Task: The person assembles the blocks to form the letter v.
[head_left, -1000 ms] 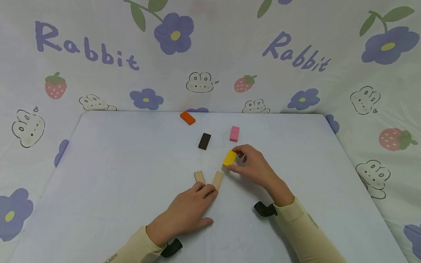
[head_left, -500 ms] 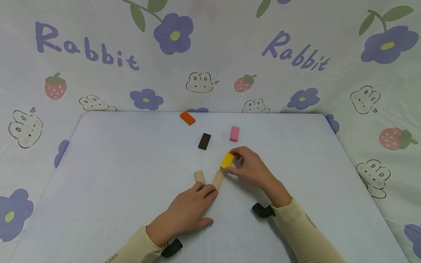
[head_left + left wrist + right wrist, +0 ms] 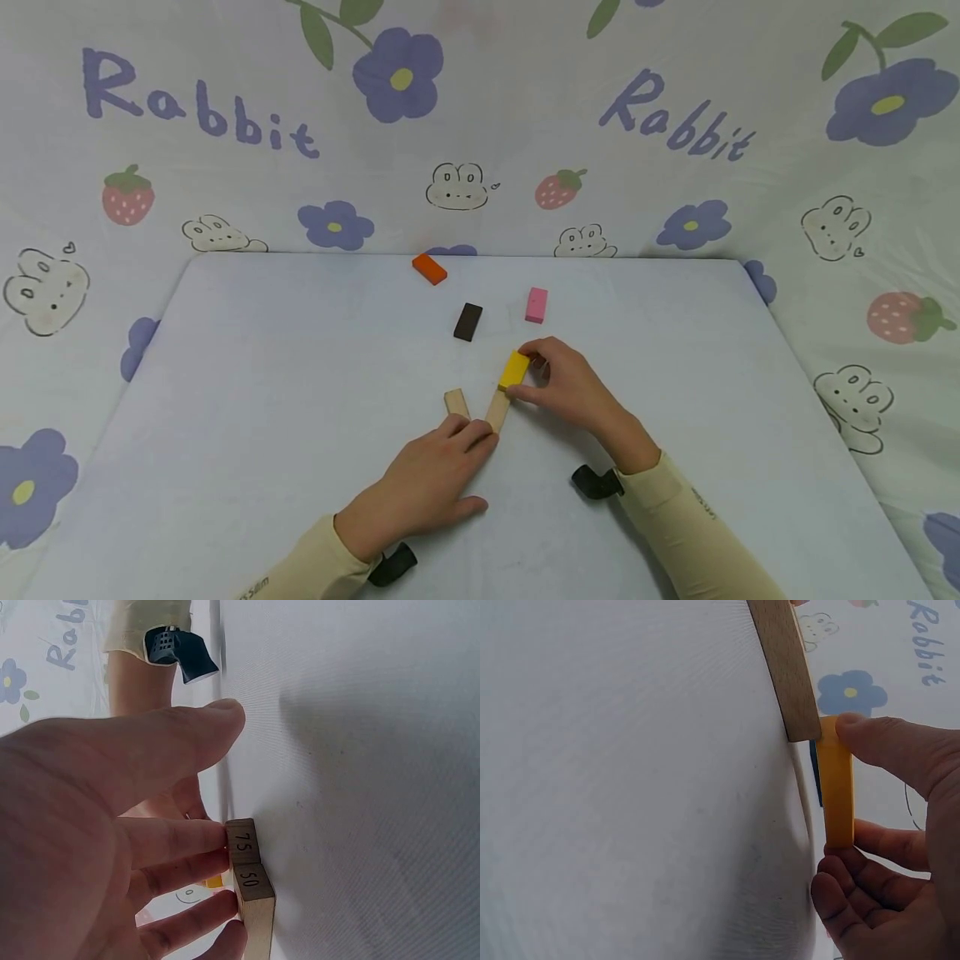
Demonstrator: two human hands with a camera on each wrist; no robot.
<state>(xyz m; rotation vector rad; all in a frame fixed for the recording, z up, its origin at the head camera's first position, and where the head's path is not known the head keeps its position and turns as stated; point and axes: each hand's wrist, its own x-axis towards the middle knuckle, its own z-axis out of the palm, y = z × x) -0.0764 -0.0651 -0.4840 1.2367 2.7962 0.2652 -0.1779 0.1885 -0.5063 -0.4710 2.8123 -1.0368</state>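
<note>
My right hand pinches a yellow wooden block by its two ends, thumb at the near end. In the right wrist view, the near end of the yellow block meets the far end of a plain wooden block. Two plain blocks, the left one and the right one, spread apart in a V on the table. Fingertips of my left hand rest on their near ends, which they partly hide. Seen from the left wrist, these ends carry the numbers 75 and 50.
Beyond the hands lie a dark brown block, a pink block and, at the table's back edge, an orange block. A white cloth covers the table; a printed curtain hangs behind it.
My right hand has brought the yellow block left and nearer, from apart to against the far end of the right plain block. The left hand has stayed in place.
</note>
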